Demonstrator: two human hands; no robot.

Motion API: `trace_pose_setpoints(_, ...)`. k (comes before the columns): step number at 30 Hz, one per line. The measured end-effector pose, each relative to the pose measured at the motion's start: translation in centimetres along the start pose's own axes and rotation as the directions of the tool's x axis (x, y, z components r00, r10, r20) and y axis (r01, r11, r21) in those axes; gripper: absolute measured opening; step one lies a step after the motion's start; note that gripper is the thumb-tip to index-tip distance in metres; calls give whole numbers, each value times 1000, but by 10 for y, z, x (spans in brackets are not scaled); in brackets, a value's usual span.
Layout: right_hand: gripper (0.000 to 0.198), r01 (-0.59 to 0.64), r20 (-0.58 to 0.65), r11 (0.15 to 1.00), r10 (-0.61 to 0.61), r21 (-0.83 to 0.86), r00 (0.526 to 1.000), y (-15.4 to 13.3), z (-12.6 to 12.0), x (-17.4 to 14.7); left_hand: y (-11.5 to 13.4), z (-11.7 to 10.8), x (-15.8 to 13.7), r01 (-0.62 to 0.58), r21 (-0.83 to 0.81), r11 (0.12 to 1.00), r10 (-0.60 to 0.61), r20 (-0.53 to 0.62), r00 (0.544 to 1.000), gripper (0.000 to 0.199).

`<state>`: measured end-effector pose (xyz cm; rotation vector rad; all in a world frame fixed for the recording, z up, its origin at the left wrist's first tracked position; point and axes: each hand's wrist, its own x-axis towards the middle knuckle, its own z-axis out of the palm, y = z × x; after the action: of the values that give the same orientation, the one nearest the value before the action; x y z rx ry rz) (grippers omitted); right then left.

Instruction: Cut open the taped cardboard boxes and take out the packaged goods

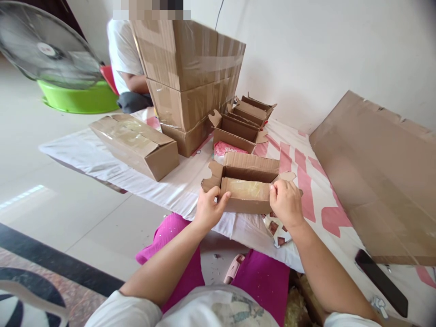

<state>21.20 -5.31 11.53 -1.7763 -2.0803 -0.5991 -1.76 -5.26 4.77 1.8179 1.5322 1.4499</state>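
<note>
In front of me a small cardboard box (247, 206) stands on the cloth-covered table with its top flaps raised. Shiny yellowish tape covers its near flap (250, 188). My left hand (210, 206) grips the box's left near corner, with the thumb on the near flap. At the right near corner, my right hand (286, 202) has its fingers closed on the cardboard edge. A patterned brown and white item (277, 229) lies partly under the right wrist. Just behind the box is a pink plastic packet (228, 147).
Several open boxes (238, 129) line up toward the wall. A closed taped box (136, 141) lies left, beside a tall stack of taped boxes (197, 68). Behind the stack sits a person (124, 50). A large cardboard sheet (378, 181) and a phone (381, 281) are at right.
</note>
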Motion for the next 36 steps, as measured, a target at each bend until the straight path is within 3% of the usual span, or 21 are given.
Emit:
trace_pose_setpoints(9, 15, -8, -26, 1000, 8, 16, 1000, 13, 3, -8, 0, 2, -2, 19, 10, 1000, -19, -22, 1000, 39)
trace_pose_setpoints(21, 15, -120, -9, 989, 121, 81, 993, 25, 6, -14, 1, 3, -1, -21, 9, 1000, 21, -21, 1000, 40)
trace_pose_setpoints(24, 11, -235, -13, 970, 237, 66, 972, 49, 7, -15, -5, -2, 3, -1, 6, 1000, 1, -49, 999, 40)
trace_pose_setpoints(27, 9, -464, -39, 883, 468, 76, 883, 89, 6, -18, -13, -9, 7, 42, 6, 999, -42, -105, 994, 40)
trace_pose_setpoints(29, 10, -520, -68, 840, 535, 156, 842, 112, 4, -22, -17, -12, 10, 58, 4, 998, -58, -107, 993, 40)
trace_pose_setpoints(31, 11, -494, -105, 827, 535, 270, 838, 123, 4, -29, -18, -13, 11, 72, -2, 997, -71, -108, 992, 40)
trace_pose_setpoints(34, 17, -415, -115, 786, 515, 458, 849, 121, 7, -46, -19, -14, 10, 78, -37, 996, -82, -125, 989, 36)
trace_pose_setpoints(36, 18, -393, -76, 734, 515, 554, 854, 114, 10, -60, -21, -17, 7, 43, -85, 995, -48, -66, 997, 28)
